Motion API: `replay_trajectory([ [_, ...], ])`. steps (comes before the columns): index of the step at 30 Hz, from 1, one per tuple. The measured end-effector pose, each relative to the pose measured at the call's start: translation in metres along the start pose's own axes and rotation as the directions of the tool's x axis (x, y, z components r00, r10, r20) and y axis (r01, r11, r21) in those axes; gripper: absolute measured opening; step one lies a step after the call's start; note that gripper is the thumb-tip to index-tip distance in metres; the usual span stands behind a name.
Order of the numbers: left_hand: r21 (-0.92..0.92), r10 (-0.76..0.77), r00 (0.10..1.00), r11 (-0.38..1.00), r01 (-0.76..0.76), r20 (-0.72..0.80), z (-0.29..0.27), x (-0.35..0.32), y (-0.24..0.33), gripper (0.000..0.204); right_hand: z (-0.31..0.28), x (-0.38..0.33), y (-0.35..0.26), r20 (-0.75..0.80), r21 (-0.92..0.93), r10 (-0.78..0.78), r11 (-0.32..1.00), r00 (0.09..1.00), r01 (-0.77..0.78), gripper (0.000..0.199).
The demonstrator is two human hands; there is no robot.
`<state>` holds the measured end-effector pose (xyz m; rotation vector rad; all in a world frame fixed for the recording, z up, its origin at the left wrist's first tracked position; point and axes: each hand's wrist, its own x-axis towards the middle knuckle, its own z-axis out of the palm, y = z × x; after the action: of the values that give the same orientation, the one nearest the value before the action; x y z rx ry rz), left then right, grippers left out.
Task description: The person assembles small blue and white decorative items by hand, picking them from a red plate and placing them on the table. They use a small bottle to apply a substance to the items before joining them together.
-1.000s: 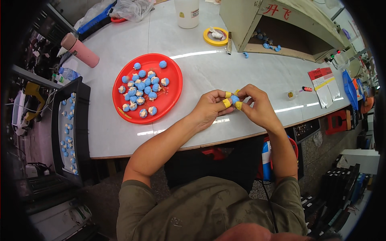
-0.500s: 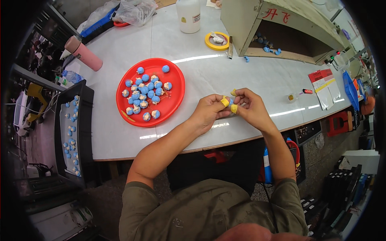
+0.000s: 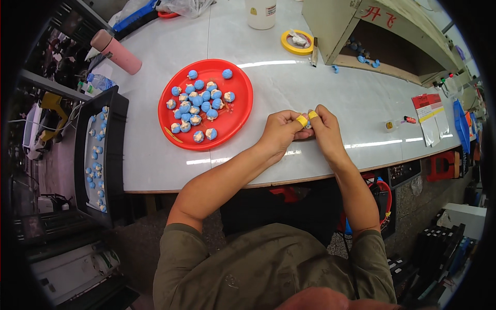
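Note:
My left hand and my right hand meet above the near part of the table, their thumbs side by side. Yellow tape wraps a digit on each. Pinched between both sets of fingertips is a small blue piece, mostly hidden by the fingers. To the left of my hands lies a round red tray. It carries several blue balls with ridged sides, many topped with uneven cream-coloured patches.
A black crate with more blue-and-cream balls stands past the table's left edge. Farther back are a pink bottle, a white container and a yellow tape roll. A pale open-fronted cabinet holds blue pieces.
My hands have drawn closer together, and the right thumb now presses down beside the left one. The whole view has shifted, so the table's things appear farther right and higher.

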<state>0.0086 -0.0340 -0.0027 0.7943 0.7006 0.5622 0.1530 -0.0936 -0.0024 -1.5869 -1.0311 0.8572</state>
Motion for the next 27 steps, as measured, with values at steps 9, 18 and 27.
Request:
replay_trajectory([
  [9, -0.007, 0.004, 1.0, 1.0, -0.004, -0.009, 0.0025, -0.0009, -0.0012, 0.016, -0.001, 0.0023, -0.0023, 0.021, -0.027, 0.018, 0.999, 1.0, -0.017, 0.029],
  [18, -0.003, -0.012, 1.0, 1.0, 0.012, -0.022, 0.0043, -0.0022, 0.0013, 0.016, 0.0013, 0.003, -0.0013, 0.012, 0.003, 0.044, 0.999, 0.999, -0.044, 0.027],
  [27, -0.011, -0.004, 1.0, 1.0, 0.004, -0.015, 0.0035, -0.0022, -0.0003, 0.015, 0.0026, 0.0008, -0.0029, -0.023, -0.049, 0.041, 0.998, 0.999, -0.042, 0.027],
])
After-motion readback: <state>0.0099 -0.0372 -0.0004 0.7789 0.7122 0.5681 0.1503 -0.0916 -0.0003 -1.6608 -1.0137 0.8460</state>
